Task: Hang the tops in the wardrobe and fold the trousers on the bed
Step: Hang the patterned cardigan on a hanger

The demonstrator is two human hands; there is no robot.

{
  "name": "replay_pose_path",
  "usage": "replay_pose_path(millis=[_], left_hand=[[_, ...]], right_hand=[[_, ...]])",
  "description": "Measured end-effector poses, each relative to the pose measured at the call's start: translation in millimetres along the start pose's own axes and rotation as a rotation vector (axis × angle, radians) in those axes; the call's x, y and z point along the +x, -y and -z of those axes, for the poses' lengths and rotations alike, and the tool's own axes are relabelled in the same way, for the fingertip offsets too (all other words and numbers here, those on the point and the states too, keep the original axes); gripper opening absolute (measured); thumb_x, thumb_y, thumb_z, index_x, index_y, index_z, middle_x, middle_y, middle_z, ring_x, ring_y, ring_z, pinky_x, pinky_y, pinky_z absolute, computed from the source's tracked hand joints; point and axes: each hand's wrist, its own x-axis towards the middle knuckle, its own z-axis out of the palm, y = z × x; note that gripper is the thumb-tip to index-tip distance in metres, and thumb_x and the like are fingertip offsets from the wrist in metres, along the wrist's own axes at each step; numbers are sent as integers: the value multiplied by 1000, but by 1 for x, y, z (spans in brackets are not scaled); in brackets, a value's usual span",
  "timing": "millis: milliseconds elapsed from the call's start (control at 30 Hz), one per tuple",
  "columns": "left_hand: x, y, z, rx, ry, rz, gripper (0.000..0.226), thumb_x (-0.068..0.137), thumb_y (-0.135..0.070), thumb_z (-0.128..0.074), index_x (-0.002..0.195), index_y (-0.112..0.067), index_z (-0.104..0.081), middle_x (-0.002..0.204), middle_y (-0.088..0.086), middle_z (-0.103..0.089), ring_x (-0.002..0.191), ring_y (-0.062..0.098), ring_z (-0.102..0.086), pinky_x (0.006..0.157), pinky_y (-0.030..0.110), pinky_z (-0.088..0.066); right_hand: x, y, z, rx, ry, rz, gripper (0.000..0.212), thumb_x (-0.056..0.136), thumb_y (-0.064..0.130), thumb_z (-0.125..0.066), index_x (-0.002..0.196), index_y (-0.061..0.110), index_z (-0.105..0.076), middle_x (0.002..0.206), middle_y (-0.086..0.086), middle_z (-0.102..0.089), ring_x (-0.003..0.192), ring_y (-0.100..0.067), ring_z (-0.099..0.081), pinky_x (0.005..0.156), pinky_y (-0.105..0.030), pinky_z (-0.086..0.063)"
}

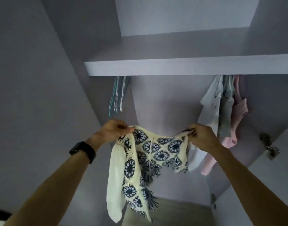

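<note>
A cream top [149,154] with dark blue round flower patterns and fringe hangs between my two hands in front of the open wardrobe [164,103]. My left hand [113,130] pinches its upper left edge. My right hand [200,133] pinches the upper right edge. One pale sleeve dangles down on the left. No hanger shows inside the top.
Several bare hangers [118,95] hang at the left under the wardrobe shelf [172,67]. White, grey and pink tops [228,111] hang at the right. The open door with metal hinges [270,148] stands at the right. A black watch is on my left wrist.
</note>
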Motion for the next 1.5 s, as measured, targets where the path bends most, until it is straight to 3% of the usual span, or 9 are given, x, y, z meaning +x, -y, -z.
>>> replay_pose_path(millis=[200, 400, 633, 900, 1033, 1200, 1367, 1433, 1500], left_hand=[[-20, 11, -3, -205, -33, -50, 10, 81, -22, -84, 82, -21, -74, 73, -10, -74, 70, 2, -66, 75, 19, -51], [-30, -8, -36, -273, -190, -138, 18, 80, -27, -86, 77, -32, -69, 70, -12, -72, 62, 1, -63, 65, 15, -48], [-52, -6, -33, -371, -195, -137, 22, 76, -37, -87, 94, -31, -77, 80, -17, -75, 73, -3, -67, 66, 9, -48], [-68, 5, -22, -39, -347, -223, 14, 89, -37, -75, 102, -34, -78, 91, -15, -76, 78, -4, -67, 75, 15, -51], [-75, 2, -14, 169, -414, -202, 16, 95, -40, -65, 108, -33, -72, 89, -15, -65, 81, 8, -65, 78, 27, -53], [-72, -11, -4, 505, -483, -165, 25, 99, -45, -49, 120, -36, -59, 114, -10, -65, 101, 24, -64, 81, 35, -51], [-59, -1, 19, 863, -818, -308, 27, 92, -38, -49, 97, -25, -71, 101, -3, -69, 101, 28, -64, 89, 37, -39], [-55, 11, 32, 991, -877, -300, 16, 89, -31, -59, 98, -23, -70, 122, 6, -66, 126, 35, -55, 110, 51, -33], [-52, 20, 44, 1093, -883, -242, 19, 84, -23, -65, 102, -22, -68, 142, 14, -56, 144, 39, -38, 121, 62, -8]], right_hand=[[-8, 46, -19, -74, -4, 212, 2, 86, 25, -71, 87, 25, -72, 92, 5, -51, 77, -17, -55, 71, -27, -37], [-18, 111, -29, 59, -30, 327, 31, 81, 34, -75, 62, 41, -51, 60, 23, -56, 56, -2, -51, 60, -26, -42], [-9, 142, -45, 292, 22, 250, 20, 80, 25, -79, 66, 33, -67, 58, 16, -63, 55, 1, -54, 60, -22, -43], [4, 149, -44, 352, 259, 384, 5, 84, 28, -82, 86, 32, -80, 76, 14, -73, 69, 1, -60, 69, -25, -46], [6, 148, -47, 320, 220, 444, 6, 86, 30, -80, 91, 33, -79, 82, 15, -74, 75, -5, -66, 74, -29, -51], [15, 150, -44, 277, 149, 531, 5, 90, 31, -76, 94, 29, -78, 84, 16, -72, 77, -3, -64, 72, -19, -50], [48, 160, -40, 251, 147, 548, 14, 93, 27, -71, 107, 25, -73, 96, 16, -70, 83, 7, -62, 76, -3, -43], [65, 160, -46, 252, 120, 507, 16, 93, 25, -70, 109, 22, -72, 94, 15, -69, 81, 4, -62, 73, 1, -39], [86, 160, -58, 236, 108, 455, 19, 93, 23, -69, 111, 19, -70, 92, 12, -68, 80, -4, -63, 71, 0, -38]])
